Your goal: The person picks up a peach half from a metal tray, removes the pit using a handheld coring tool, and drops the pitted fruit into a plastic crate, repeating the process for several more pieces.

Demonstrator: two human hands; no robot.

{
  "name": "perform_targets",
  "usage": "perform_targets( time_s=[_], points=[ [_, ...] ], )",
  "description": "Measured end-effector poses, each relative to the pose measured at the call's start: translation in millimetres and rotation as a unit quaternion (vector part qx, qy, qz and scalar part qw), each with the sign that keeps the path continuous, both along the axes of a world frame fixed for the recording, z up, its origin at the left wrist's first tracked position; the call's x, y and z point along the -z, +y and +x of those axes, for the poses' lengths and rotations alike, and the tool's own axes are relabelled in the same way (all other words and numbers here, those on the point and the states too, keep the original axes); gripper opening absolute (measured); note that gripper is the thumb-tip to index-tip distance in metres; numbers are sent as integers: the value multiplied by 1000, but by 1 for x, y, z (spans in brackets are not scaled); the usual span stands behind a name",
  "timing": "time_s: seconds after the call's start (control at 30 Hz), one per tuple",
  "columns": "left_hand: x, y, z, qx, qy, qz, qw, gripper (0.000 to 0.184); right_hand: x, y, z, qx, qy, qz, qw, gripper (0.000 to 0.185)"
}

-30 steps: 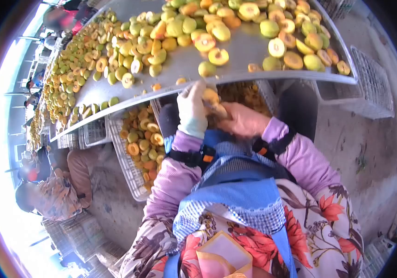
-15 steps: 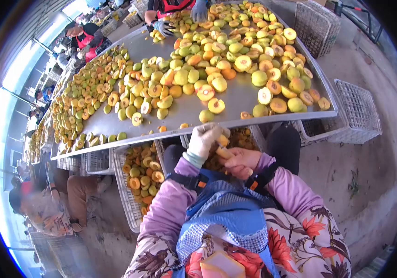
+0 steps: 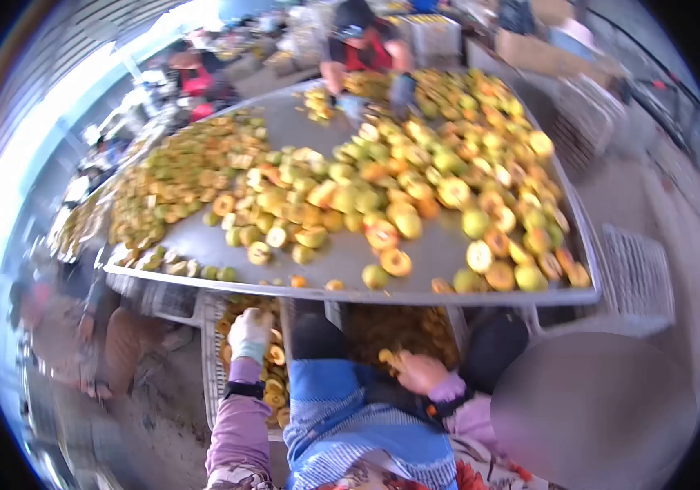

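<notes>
My left hand (image 3: 250, 333), in a white glove, is over a crate (image 3: 210, 367) of halved yellow-orange fruit (image 3: 275, 384) that look like peaches. Motion blur smears its fingers, so whether it holds a piece is unclear. In front of my lap, my bare right hand (image 3: 422, 372) is closed around a small tan-yellow object (image 3: 387, 357), whose tip sticks out to the left; its kind cannot be made out. Behind that hand, beneath the table edge, is a second container (image 3: 458, 327) with dark orange-brown pieces in it.
A metal table (image 3: 325, 273) bears heaps of whole and halved fruit (image 3: 399, 184). Across it a person in a red apron (image 3: 366, 57) has gloved hands among the fruit. White plastic crates (image 3: 640, 273) stand at the right. Another person (image 3: 72, 343) sits at the left.
My left hand has moved away from my right hand, left and down to the fruit crate. My right hand is lower in the view. The view has tilted up, showing more of the far person.
</notes>
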State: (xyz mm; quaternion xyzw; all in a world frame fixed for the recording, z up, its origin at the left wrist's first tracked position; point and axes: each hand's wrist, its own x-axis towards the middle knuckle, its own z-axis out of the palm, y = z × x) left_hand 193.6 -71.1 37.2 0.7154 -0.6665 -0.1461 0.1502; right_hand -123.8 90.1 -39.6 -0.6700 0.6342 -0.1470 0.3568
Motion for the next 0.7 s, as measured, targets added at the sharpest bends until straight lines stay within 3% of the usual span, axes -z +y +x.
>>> perform_targets(
  time_s=[0.07, 0.1, 0.17, 0.23, 0.3, 0.4, 0.53, 0.63, 0.67, 0.7],
  points=[
    [-25, -10, -34, -7, -134, 29, 991, 40, -7, -11, 1, 7, -52, 18, 998, 31],
    [-40, -11, -57, 19, -101, 20, 994, 37, -8, -16, 2, 14, -58, 1, 998, 34],
    [-15, -35, -96, 166, 39, -39, 984, 34, 10, -19, 6, -5, 12, 10, 1000, 37],
    [-42, -49, -164, 206, -4, 50, 977, 39, 7, -26, 8, 53, -18, -52, 997, 38],
    [-27, -68, -214, 212, -62, 72, 973, 43, 13, -20, 0, 75, -23, -70, 994, 37],
    [7, -81, -250, 194, -22, 93, 976, 50, 25, -18, -4, 78, -6, -84, 993, 36],
    [14, -75, -260, 285, -55, 59, 955, 52, 31, -22, -9, 110, -72, -196, 972, 32],
    [24, -55, -260, 314, -87, -3, 945, 51, 10, -28, -10, 181, -262, 70, 945, 32],
    [16, -50, -259, 318, -82, -2, 945, 53, 5, -26, -8, 202, -329, 67, 920, 29],
    [14, -49, -259, 305, -47, 0, 951, 53, -6, -26, -8, 199, -288, 74, 934, 24]
  ],
)
